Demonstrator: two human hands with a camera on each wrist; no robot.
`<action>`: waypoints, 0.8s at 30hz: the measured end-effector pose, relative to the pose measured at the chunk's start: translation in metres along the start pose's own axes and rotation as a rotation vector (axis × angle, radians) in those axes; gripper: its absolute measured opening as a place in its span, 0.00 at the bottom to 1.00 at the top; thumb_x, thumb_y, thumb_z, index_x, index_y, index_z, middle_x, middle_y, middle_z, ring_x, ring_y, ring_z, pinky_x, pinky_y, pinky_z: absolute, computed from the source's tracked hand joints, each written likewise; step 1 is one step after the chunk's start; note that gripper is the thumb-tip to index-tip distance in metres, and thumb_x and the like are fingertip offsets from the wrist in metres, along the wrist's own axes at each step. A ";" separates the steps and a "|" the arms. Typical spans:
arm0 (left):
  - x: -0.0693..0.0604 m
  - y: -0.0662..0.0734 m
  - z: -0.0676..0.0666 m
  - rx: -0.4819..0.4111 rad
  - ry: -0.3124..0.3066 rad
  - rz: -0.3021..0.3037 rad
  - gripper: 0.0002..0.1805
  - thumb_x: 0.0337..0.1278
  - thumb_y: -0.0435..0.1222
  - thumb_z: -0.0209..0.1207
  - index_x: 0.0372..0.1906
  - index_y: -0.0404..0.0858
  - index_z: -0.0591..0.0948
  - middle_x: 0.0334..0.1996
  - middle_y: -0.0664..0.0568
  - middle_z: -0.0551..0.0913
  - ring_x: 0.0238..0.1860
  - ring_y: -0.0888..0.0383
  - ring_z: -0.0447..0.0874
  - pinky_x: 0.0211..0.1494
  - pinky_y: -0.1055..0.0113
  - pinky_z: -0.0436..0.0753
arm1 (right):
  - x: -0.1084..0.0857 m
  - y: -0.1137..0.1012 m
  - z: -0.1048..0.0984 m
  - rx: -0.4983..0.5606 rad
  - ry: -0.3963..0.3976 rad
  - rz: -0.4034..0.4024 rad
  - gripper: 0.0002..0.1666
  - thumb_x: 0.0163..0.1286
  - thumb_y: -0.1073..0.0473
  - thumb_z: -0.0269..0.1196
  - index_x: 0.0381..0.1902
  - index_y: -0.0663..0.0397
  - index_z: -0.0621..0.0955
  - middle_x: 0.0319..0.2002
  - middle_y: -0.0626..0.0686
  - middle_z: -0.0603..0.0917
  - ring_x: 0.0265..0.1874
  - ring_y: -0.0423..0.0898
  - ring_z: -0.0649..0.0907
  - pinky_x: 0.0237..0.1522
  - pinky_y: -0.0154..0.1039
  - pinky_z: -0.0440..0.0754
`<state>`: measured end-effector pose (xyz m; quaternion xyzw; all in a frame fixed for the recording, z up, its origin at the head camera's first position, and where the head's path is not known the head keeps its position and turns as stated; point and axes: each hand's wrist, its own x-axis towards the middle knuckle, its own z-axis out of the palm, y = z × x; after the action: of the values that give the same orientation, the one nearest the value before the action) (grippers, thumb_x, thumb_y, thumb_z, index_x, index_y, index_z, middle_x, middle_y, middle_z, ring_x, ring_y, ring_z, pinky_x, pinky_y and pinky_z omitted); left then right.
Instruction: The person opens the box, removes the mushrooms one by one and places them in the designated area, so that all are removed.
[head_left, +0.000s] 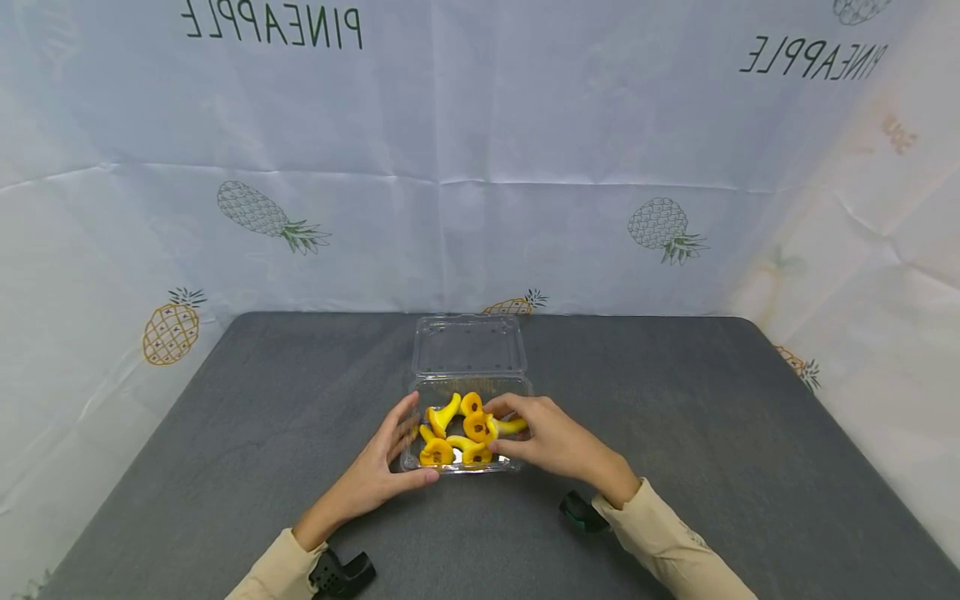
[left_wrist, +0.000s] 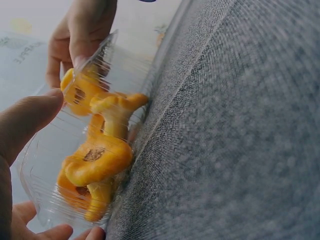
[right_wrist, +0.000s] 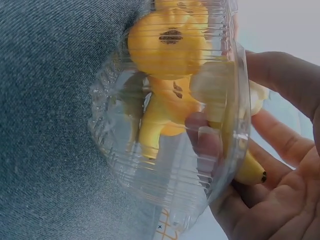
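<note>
A clear plastic clamshell container (head_left: 467, 469) sits on the table with its lid (head_left: 468, 348) folded back and away. Several yellow chanterelle-like mushrooms (head_left: 444, 414) with dark spots on their caps lie inside. My left hand (head_left: 371, 471) holds the container's front left corner, thumb at the front rim and fingers along the left wall. At the right side, my right hand (head_left: 553, 437) grips a yellow mushroom (head_left: 508, 426), its fingers reaching over the wall. The stem (right_wrist: 252, 170) of that mushroom points toward the palm in the right wrist view.
The grey table (head_left: 675, 417) spreads around the container. Behind it hangs a pale cloth (head_left: 480, 125) printed with pineapples. Dark wrist straps (head_left: 341, 575) are at the cuffs of both beige sleeves (head_left: 667, 533).
</note>
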<state>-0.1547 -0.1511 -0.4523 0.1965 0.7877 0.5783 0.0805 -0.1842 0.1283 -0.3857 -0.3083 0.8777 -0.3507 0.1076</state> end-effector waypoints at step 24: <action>0.000 0.000 0.000 0.005 0.005 -0.021 0.55 0.59 0.39 0.68 0.80 0.42 0.42 0.80 0.39 0.43 0.77 0.34 0.50 0.76 0.41 0.59 | -0.014 0.007 -0.017 -0.004 0.247 -0.021 0.29 0.65 0.52 0.70 0.62 0.52 0.78 0.57 0.50 0.84 0.54 0.51 0.85 0.55 0.47 0.86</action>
<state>-0.1542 -0.1509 -0.4520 0.1868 0.7913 0.5761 0.0839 -0.1834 0.1503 -0.3788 -0.2722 0.8816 -0.3855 -0.0059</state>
